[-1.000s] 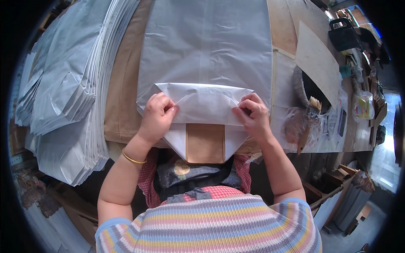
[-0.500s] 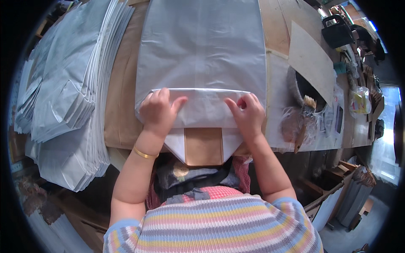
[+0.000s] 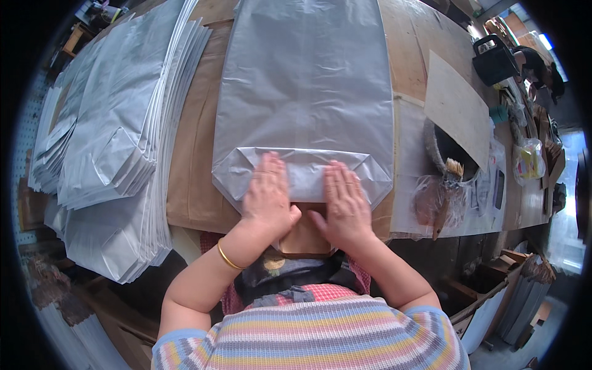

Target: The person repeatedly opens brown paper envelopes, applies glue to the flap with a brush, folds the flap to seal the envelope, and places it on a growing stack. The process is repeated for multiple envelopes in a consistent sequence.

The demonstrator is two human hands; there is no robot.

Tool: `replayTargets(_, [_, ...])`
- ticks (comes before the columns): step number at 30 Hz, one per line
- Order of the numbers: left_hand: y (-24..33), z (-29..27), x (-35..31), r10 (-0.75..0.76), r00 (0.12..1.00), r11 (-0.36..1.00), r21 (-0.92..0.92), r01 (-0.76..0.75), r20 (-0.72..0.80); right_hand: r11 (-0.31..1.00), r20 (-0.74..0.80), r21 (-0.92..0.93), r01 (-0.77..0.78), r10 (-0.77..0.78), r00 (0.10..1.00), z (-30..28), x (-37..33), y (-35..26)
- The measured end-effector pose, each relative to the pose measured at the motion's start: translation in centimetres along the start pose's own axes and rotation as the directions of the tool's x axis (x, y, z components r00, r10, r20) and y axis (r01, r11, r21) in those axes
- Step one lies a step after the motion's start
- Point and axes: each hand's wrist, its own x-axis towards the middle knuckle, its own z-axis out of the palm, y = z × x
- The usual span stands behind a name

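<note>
Table point(image 3: 407, 55): running wide under all of this, with brown paper point(image 3: 192, 166) showing along the left of the bag.
Stack of bags point(image 3: 117, 148): fanned out at left, silver, many layers deep, drooping past the near edge.
Bag point(image 3: 302, 105): big, silver, flat in the middle, stretching away beyond the fingertips, only its near end beneath the hands.
Fold point(image 3: 303, 169): turned up across that near end, right under the fingers; slanting creases now in plain sight at both corners, mostly covered half a second ago.
Left hand point(image 3: 266, 197): flat on the fold, left of centre, fingers straight, grasping nothing; curled at the left corner a moment ago, now in toward the middle.
Right hand point(image 3: 345, 203): mirroring that, unclenched, palm down, likewise in from the right corner.
Brown panel point(image 3: 303, 239): peeking out between the thumbs, more hidden than before.
Brush point(image 3: 454, 168): off to the right, well apart.
Bracelet point(image 3: 229, 259): gold, around the left wrist.
</note>
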Motion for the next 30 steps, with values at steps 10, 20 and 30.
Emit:
replayTargets(10, [-0.2, -2.2, 0.7, -0.135, 0.984, 0.991, 0.036, 0.132, 0.116, 0.979, -0.092, 0.191, 0.07, -0.053, 0.994, -1.5, -0.2, 4.4])
replayTargets(20, [3.9, 2.0, 5.4, 0.218, 0.861, 0.966, 0.23, -0.122, -0.459, 0.911, -0.355, 0.403, 0.091, 0.063, 0.933, -4.5, -2.3, 4.1])
replayTargets(30, [-9.3, -10.2, -0.3, 0.302, 0.912, 0.873, 0.465, -0.148, -0.276, 0.89, -0.392, 0.374, 0.261, -0.104, 0.914, -2.3, 1.5, -0.3])
